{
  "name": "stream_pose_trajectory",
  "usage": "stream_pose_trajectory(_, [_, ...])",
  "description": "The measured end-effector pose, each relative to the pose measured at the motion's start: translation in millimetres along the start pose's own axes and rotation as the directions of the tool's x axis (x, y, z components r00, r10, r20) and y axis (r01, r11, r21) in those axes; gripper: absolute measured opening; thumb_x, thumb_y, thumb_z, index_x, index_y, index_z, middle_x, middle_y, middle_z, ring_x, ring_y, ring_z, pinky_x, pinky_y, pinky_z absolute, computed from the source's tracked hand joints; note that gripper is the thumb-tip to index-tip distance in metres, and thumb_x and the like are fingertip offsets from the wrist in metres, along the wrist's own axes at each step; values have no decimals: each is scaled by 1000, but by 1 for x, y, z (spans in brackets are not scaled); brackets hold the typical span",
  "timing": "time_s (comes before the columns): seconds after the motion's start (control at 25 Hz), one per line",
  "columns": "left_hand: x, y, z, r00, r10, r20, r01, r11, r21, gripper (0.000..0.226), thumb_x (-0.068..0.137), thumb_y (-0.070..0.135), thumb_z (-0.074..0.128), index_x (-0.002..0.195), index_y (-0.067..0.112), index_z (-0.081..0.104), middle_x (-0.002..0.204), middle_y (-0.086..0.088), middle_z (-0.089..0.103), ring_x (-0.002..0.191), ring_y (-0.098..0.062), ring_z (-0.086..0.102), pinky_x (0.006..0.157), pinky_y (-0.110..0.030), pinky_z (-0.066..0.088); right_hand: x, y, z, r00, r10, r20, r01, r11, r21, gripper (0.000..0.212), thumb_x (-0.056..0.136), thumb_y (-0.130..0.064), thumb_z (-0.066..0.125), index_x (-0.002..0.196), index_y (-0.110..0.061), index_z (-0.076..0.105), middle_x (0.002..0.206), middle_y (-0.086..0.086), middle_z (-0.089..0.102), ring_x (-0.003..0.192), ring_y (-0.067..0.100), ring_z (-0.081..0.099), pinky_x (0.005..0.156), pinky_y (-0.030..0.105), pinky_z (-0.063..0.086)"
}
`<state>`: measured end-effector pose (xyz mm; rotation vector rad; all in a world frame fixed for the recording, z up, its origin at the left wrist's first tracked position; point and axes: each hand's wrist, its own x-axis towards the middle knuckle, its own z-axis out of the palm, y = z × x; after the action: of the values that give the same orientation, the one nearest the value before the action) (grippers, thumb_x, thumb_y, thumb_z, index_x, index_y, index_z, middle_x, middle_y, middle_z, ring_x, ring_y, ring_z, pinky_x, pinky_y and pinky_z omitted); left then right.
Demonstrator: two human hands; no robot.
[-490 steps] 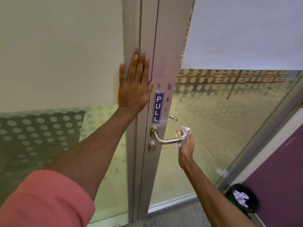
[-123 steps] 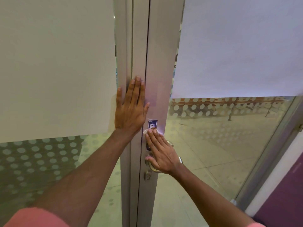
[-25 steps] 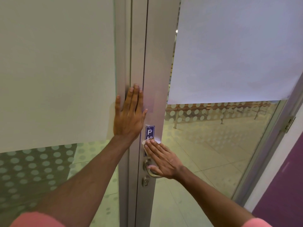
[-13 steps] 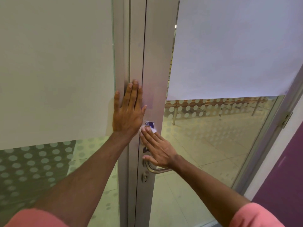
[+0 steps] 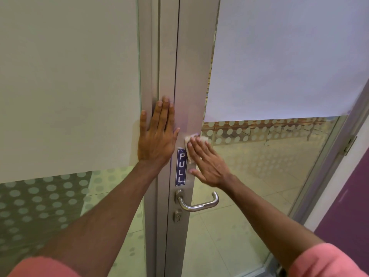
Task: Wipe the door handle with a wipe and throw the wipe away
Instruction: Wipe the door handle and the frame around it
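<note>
Left hand: your left hand [image 5: 156, 139] lies flat and open, fingers together and pointing up, thumb spread to the right. The palm presses the fixed grey metal frame post [image 5: 148, 56], with the fingertips reaching over the seam onto the door's edge. It holds nothing.

Left arm: your forearm runs straight from the near left corner up to the wrist, with a pink sleeve [image 5: 43, 267] at the bottom edge.

Right hand: your right hand [image 5: 208, 163] is also flat, fingers extended and angled up to the left, thumb spread below them. It pins the small white wipe [image 5: 196, 139] against the silver metal door stile [image 5: 194, 76], so the grip is a press of the flat fingers, not a pinch.

Wipe: it shows above the fingertips and at their left edge, just right of the top of the blue vertical PULL sticker [image 5: 181, 167].

Door handle: the curved brushed-steel lever handle [image 5: 196, 202] sits below the sticker and below your right hand, apart from both hands, with a keyhole cylinder [image 5: 178, 215] just beneath it.

Right arm: your forearm comes in from the near right, ending in a pink sleeve.
</note>
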<state>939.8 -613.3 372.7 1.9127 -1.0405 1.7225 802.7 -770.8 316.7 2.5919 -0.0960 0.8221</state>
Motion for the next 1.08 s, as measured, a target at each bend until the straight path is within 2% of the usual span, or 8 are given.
stream_pose_trajectory(0.2, [1,0,0,1000,-1,-4,1,1000,1,67,105,48,15,154,7,-6,161,-12,8,149,-25,11,120,-46,-7,39,-1,-17,979,95,-182,-84,994,66,80,96,-60,13,151,-6,-10,159,13,-19,150,26,-9,123,38,-2])
stream_pose_trajectory(0.36, [1,1,-1,1000,-2,-2,2,1000,4,68,105,47,18,154,7,-4,161,-12,11,149,-24,11,119,-47,-7,27,-30,3,991,71,-115,-56,990,127,82,96,-61,9,149,-3,-13,158,18,-19,150,30,-7,123,39,-4])
stream_pose_trajectory(0.52, [0,0,-3,1000,8,-2,-8,1000,25,65,105,45,16,155,6,0,161,-12,15,149,-24,13,120,-48,-5,-12,-64,34,998,61,-21,-58,991,123,80,97,-60,6,150,-4,-14,160,15,-22,150,28,-9,122,35,-10])
stream_pose_trajectory(0.84, [0,0,0,1000,10,-15,-9,998,66,65,105,45,15,154,6,-2,161,-12,10,150,-25,10,119,-48,-9,18,-49,16,997,31,-74,-25,997,75,79,96,-62,7,152,-8,-7,161,12,-19,151,24,-6,123,34,-8])
stream_pose_trajectory(0.96, [-1,1,-1,1000,6,-16,-5,999,33,65,105,45,14,154,7,-4,163,-11,6,151,-24,1,119,-47,-11,25,-34,4,970,179,-164,-159,979,130,79,97,-60,9,150,-5,-9,159,14,-18,151,27,-6,123,37,-3])
stream_pose_trajectory(1.08, [0,1,-1,1000,6,-16,-6,1000,23,66,105,46,16,154,7,-4,161,-12,9,150,-25,10,119,-46,-9,47,-17,-17,930,259,-261,-210,957,200,79,98,-58,14,150,-4,-9,159,14,-17,150,27,-7,123,39,0])
